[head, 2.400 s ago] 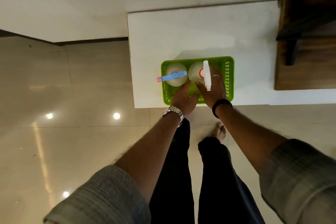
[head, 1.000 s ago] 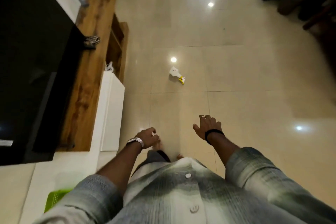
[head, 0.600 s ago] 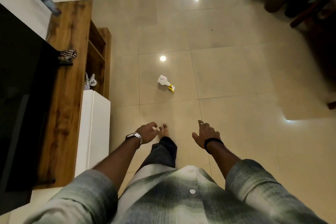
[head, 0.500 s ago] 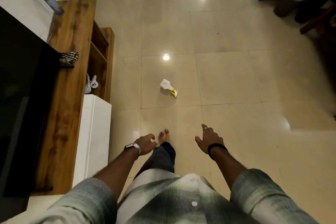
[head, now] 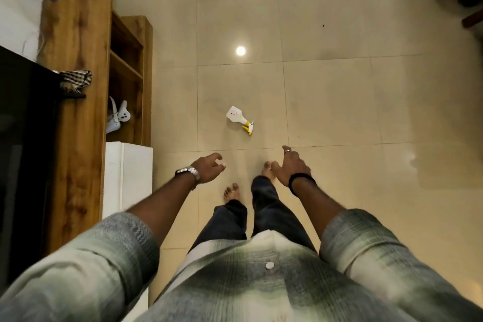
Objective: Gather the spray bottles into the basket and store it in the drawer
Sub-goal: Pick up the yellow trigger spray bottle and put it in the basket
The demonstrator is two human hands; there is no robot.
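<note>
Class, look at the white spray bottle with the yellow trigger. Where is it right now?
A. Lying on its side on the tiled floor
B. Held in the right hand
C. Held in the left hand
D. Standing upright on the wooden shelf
A: the spray bottle lies tipped over on the floor, ahead of the empty left hand and right hand.

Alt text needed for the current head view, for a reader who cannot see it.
A white spray bottle with a yellow trigger lies on its side on the tiled floor, ahead of a standing person whose empty left hand and right hand are held out in front. A wooden shelf unit and a white cabinet stand along the left.
</note>
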